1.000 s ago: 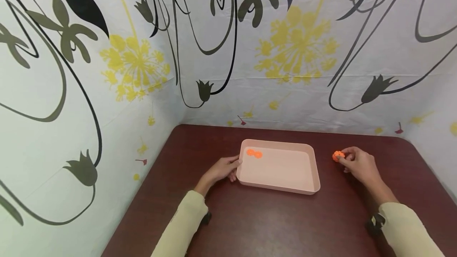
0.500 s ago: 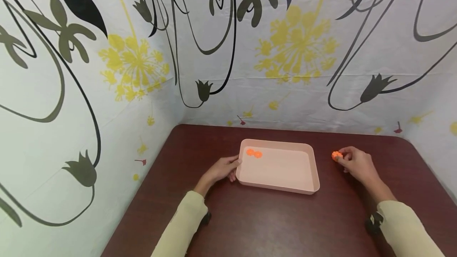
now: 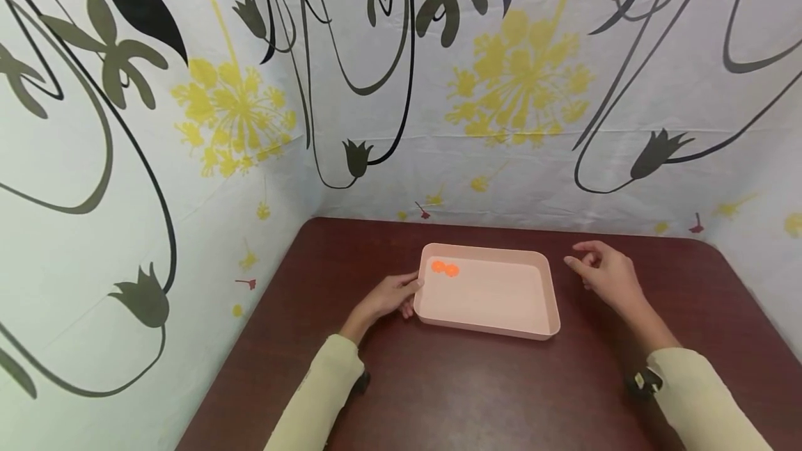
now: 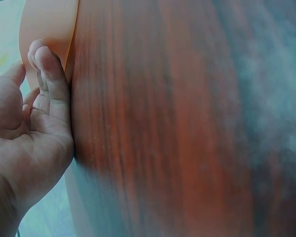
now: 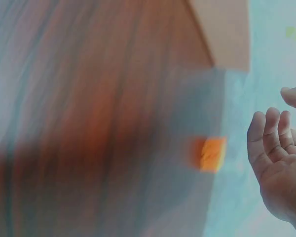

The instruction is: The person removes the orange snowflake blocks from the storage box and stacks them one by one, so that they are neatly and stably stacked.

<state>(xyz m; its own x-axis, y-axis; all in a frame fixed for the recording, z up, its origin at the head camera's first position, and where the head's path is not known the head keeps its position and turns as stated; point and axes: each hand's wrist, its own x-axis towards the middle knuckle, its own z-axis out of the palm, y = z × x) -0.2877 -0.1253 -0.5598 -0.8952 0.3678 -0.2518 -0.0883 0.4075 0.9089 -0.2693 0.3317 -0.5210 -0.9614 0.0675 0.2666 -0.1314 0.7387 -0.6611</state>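
A shallow peach-pink tray (image 3: pixel 501 298) lies on the table. My left hand (image 3: pixel 393 295) holds its left wall, thumb at the rim and the other fingers against the outside; the left wrist view shows this hand (image 4: pixel 34 113) at the tray's wall (image 4: pixel 59 19). Inside the tray, in the far left corner, lie two flat round orange pieces (image 3: pixel 445 268) side by side. My right hand (image 3: pixel 606 273) hovers right of the tray, thumb and fingers spread apart with nothing between them. Below it a small chunky orange piece (image 5: pixel 213 154) stands on the table in the right wrist view, hidden in the head view.
The dark reddish-brown wooden table (image 3: pixel 476 395) has rounded far corners. Fabric walls (image 3: pixel 388 110) with a plant pattern close it in at the back and sides. A dark strapped device (image 3: pixel 644 383) sits at my right wrist.
My right hand has let go of the small orange piece, then risen and moved slightly left with its fingers parted. My left hand and the tray have stayed put.
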